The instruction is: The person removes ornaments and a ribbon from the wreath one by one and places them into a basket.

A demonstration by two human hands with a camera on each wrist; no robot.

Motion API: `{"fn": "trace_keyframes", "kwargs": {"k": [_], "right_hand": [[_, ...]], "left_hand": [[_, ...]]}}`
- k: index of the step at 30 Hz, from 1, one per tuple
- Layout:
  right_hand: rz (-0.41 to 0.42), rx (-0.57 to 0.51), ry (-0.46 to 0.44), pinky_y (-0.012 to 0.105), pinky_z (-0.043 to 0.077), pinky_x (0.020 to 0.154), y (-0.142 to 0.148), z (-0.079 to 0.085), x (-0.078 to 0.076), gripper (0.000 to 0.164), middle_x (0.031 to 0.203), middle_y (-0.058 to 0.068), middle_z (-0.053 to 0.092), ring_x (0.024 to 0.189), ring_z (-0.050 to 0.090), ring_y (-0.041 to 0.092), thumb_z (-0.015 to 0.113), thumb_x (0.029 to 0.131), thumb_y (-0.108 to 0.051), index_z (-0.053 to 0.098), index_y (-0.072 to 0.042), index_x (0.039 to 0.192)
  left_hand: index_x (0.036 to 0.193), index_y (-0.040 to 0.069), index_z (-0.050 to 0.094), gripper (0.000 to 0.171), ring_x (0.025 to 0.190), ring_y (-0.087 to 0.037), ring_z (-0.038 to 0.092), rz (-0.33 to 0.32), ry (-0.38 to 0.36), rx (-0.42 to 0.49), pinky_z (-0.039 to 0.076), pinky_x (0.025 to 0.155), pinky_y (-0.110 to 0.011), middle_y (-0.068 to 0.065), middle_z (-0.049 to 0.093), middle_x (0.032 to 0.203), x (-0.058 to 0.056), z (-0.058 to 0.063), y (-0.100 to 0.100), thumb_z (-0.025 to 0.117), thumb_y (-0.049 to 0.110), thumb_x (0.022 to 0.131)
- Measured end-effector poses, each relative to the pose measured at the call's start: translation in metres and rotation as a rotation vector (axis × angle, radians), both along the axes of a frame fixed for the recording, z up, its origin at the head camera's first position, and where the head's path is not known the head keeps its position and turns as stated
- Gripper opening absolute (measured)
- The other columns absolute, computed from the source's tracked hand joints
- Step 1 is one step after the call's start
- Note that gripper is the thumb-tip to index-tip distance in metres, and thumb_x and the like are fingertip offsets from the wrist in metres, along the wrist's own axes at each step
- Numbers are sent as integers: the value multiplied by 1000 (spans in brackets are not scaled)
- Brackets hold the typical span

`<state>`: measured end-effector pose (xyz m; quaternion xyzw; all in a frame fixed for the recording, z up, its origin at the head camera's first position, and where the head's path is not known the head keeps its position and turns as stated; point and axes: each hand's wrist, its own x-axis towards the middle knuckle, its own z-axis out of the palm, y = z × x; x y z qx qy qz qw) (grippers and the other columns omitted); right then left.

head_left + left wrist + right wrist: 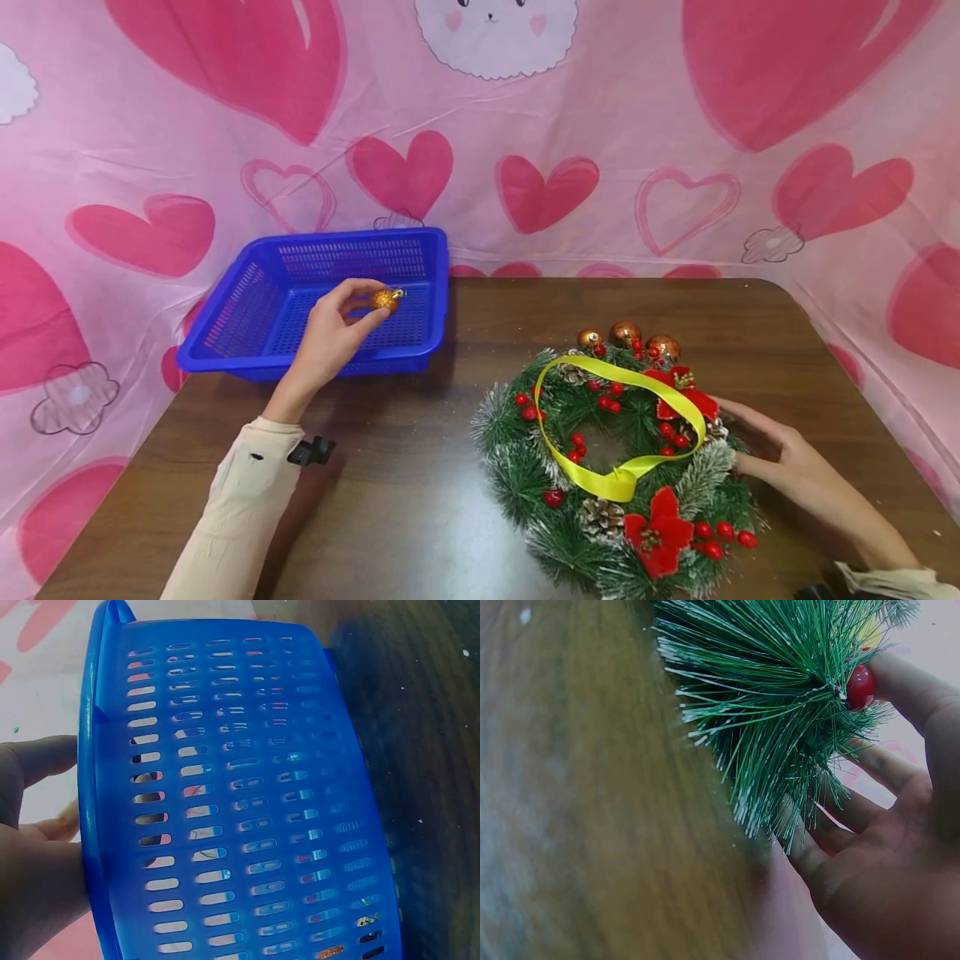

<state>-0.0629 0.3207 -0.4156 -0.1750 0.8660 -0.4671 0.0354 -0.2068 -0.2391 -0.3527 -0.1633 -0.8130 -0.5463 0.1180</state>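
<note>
My left hand (335, 329) pinches a glittery gold bauble (386, 301) between thumb and fingers, over the inside of the blue plastic basket (437, 333). In the left wrist view the basket's slotted wall (225, 776) fills most of the picture, with the left hand (37, 847) beyond its rim; orange glitter shows through a low slot. At the right, a green Christmas wreath (566, 542) with red berries, pinecones and red flowers lies on the table. My right hand (806, 475) holds its right edge, thumb and fingers around the needles (757, 727), close to a red berry (860, 688).
A yellow ribbon (600, 483) loops over the wreath. Three shiny copper-coloured baubles (625, 334) sit along its far edge. The brown wooden table (420, 500) ends at a pink heart-patterned cloth (480, 125) hanging behind.
</note>
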Motion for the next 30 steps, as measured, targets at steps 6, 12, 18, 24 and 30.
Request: {"fn": "trace_keyframes", "kwargs": {"k": [6, 12, 18, 24, 30], "right_hand": [[-7, 7, -3, 7, 37, 91, 0, 1, 1, 68, 147, -22, 44, 127, 40, -13, 62, 91, 7, 37, -7, 153], [-12, 20, 2, 6, 35, 91, 0, 1, 1, 67, 146, -22, 45, 128, 39, -13, 63, 91, 5, 38, -8, 152], [-14, 22, 23, 6, 33, 91, -1, 1, 1, 68, 146, -23, 45, 128, 39, -13, 63, 89, 7, 39, -7, 151], [-7, 17, 34, 6, 33, 92, -1, 0, 1, 69, 146, -24, 44, 128, 39, -13, 64, 89, 8, 39, -5, 151], [-6, 16, 36, 6, 33, 93, -2, 1, 1, 68, 146, -23, 45, 128, 39, -13, 64, 89, 7, 39, -6, 151]], "left_hand": [[119, 0, 64, 31, 104, -17, 66, 34, -14, -64, 53, 81, -15, -15, 67, 118, -1, -2, 1, 73, 8, 90], [119, 3, 66, 32, 105, -23, 64, 54, -9, -117, 51, 76, -15, -14, 69, 113, -1, -3, 0, 75, 9, 89], [122, 2, 65, 34, 109, -29, 63, 33, -17, -141, 49, 79, -13, -16, 67, 119, 0, -3, 1, 74, 6, 89], [124, 2, 63, 36, 107, -33, 64, 27, -33, -123, 56, 76, -26, -17, 65, 121, 2, -3, 3, 73, 6, 90], [120, 2, 65, 32, 110, -32, 63, 44, -15, -153, 53, 86, -41, -16, 67, 119, 1, -3, 4, 73, 6, 89]]}}
